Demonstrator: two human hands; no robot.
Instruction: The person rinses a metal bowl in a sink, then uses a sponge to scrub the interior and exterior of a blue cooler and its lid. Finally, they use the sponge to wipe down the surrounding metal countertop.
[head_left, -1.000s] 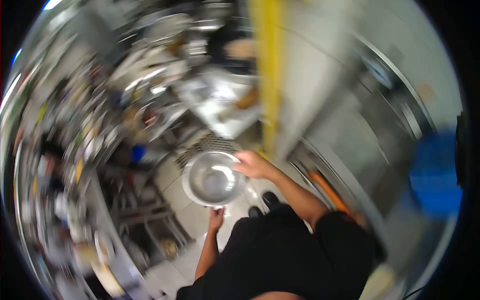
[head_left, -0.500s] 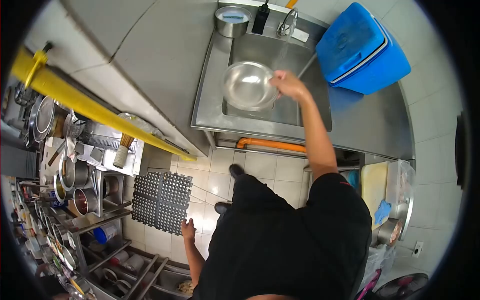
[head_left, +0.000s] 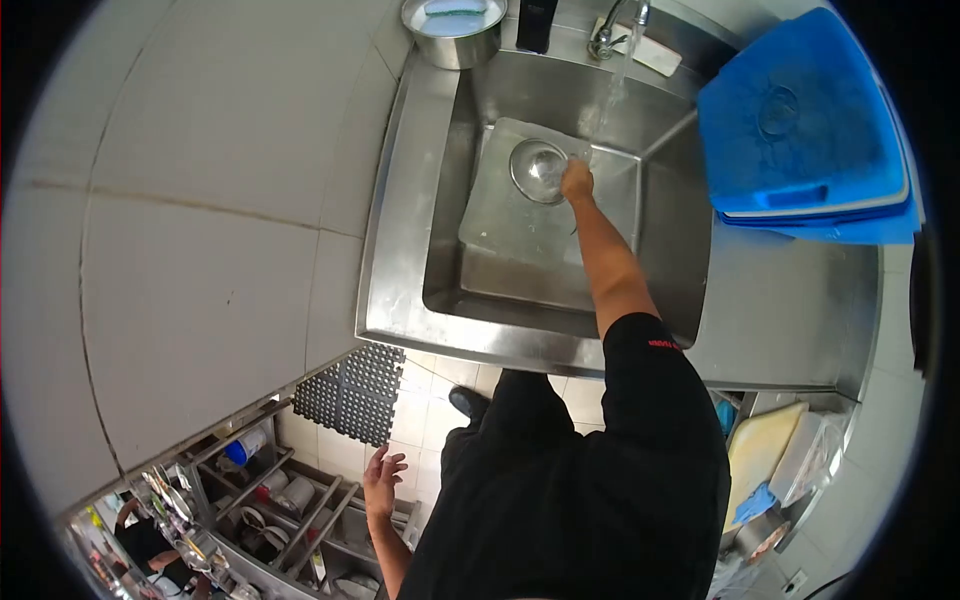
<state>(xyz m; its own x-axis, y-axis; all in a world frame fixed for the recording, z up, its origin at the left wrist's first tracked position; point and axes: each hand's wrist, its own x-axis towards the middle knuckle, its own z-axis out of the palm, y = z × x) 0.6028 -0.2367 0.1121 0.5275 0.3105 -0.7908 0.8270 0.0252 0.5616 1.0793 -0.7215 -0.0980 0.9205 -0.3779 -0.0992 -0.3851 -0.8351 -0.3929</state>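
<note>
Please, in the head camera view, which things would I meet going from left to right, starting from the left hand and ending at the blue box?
Left hand, metal pot, metal bowl, right hand, water stream, blue box.

A closed blue cooler stands on the steel counter, while a dark bottle stands near a metal pot holding a sponge. Below, a perforated black mat covers some floor tiles, and a blue cloth lies against a pale yellow board.

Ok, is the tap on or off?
On: water streams from the tap into the sink, near the right hand holding the bowl.
</note>
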